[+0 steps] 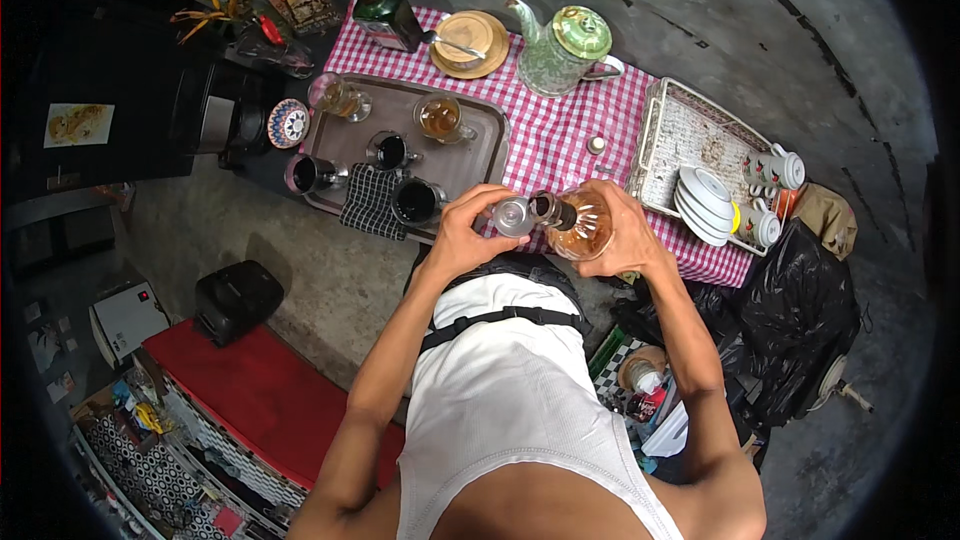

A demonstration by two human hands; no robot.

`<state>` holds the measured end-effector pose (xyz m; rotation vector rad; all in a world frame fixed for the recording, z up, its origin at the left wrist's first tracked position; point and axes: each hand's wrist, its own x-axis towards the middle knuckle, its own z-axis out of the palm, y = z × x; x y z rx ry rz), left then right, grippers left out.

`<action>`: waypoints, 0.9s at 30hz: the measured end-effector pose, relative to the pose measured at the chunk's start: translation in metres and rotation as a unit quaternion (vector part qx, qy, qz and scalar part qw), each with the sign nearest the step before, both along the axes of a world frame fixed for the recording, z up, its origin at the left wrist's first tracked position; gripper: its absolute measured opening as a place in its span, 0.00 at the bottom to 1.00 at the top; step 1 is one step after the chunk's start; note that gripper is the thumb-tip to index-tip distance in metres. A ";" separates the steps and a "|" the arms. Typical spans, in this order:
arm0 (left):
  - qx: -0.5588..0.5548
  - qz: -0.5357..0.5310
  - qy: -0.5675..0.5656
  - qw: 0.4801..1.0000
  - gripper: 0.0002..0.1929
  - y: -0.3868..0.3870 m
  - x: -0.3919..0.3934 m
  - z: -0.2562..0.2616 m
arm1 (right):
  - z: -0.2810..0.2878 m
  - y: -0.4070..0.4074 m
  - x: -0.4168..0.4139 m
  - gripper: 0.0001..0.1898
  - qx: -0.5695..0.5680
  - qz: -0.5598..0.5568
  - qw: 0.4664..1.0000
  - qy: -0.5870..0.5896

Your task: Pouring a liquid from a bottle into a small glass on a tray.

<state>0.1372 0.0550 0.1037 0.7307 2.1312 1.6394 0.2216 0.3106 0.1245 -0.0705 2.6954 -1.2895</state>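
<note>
Between the fingers of my left hand [474, 229] is a small clear glass [514, 216], its contents hard to make out. My right hand [626, 232] grips a ribbed glass bottle [585, 229] holding amber liquid. The bottle's dark neck tilts left, its mouth close beside the glass; whether they touch, I cannot tell. Both are over the near edge of a red-and-white checked tablecloth [555, 139]. A small pale bottle cap [596, 145] lies on the cloth beyond the bottle. Left of my left hand, a handled glass of dark liquid [418, 201] stands on a brown tray [360, 139].
Several more glass mugs [441, 118] stand on the tray, beside a folded black checked cloth [373, 199]. Behind are a green bottle [388, 19], a lidded wooden-topped bowl [466, 41] and a green enamel teapot [566, 52]. A wicker basket [652, 127] at right holds stacked saucers [705, 204] and cups.
</note>
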 end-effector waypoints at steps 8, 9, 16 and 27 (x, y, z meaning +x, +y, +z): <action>0.002 -0.004 0.009 1.000 0.27 0.002 -0.002 -0.011 | 0.010 0.003 -0.007 0.50 0.030 0.021 0.998 -0.048; 0.002 -0.005 0.013 1.000 0.27 0.002 -0.002 -0.012 | 0.011 0.003 -0.008 0.50 0.031 0.021 0.998 -0.049; -0.010 -0.006 0.001 1.000 0.27 -0.002 -0.005 -0.012 | 0.017 0.006 -0.014 0.46 0.071 0.053 0.993 -0.072; -0.022 0.004 0.028 0.999 0.27 -0.005 -0.007 -0.024 | 0.014 0.008 -0.020 0.48 0.140 0.089 0.979 -0.119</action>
